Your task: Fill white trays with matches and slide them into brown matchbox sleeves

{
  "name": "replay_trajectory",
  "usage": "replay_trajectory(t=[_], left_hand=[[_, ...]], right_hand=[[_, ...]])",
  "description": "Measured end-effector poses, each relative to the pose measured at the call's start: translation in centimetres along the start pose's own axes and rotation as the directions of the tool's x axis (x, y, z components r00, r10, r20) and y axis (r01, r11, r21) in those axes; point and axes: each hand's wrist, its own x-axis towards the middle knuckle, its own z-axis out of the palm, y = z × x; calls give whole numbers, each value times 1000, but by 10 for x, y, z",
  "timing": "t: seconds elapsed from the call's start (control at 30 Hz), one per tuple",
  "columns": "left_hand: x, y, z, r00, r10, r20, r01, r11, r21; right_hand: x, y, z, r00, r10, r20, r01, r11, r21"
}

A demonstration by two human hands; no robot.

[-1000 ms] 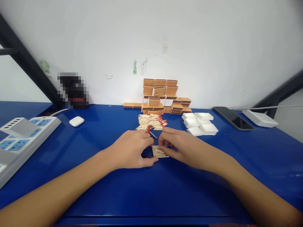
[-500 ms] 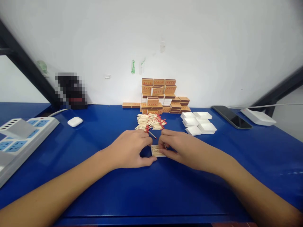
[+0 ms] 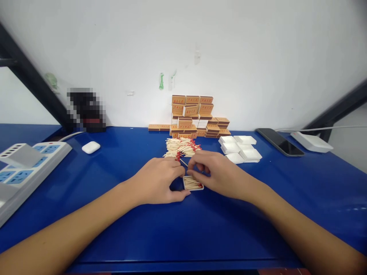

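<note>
A small white matchbox tray (image 3: 193,188) filled with matches (image 3: 191,182) lies on the blue table, red heads showing at its right end. My left hand (image 3: 160,179) is curved around the tray's left side, thumb at the near edge and fingers at the far edge, steadying it. Just above the tray, my right hand (image 3: 220,173) is closed in a pinch at the end of a loose match (image 3: 184,162); its fingers cover the head. Beyond both hands is a heap of red-tipped matches (image 3: 180,146).
Orange matchboxes (image 3: 192,110) are stacked against the wall. White trays (image 3: 241,148) sit in piles to the right, near a phone (image 3: 279,141) and a white device (image 3: 312,142). On the left are a white earbud case (image 3: 91,147) and a power strip (image 3: 34,168).
My right hand has lifted from inside the tray and shifted up and slightly left to the loose match, uncovering the red heads. My left hand has stayed on the tray.
</note>
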Motion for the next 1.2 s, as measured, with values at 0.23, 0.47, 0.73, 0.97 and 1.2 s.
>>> replay_trajectory(t=[0.23, 0.47, 0.73, 0.97, 1.2], left_hand=[[1, 3, -2, 1000, -6, 0, 6, 1000, 1], [2, 2, -1, 1000, -12, 4, 12, 1000, 10], [1, 1, -1, 1000, -6, -4, 6, 1000, 14], [0, 1, 0, 1000, -6, -1, 6, 1000, 1], [0, 1, 0, 1000, -8, 1, 8, 1000, 9]], right_hand=[[20, 16, 16, 989, 136, -62, -137, 990, -25], [2, 15, -20, 997, 12, 73, -12, 1000, 5], [-5, 8, -26, 983, 31, 179, -33, 999, 10], [-9, 45, -44, 972, 212, 104, -187, 960, -207], [-9, 45, -35, 960, 197, 198, -173, 976, -136]])
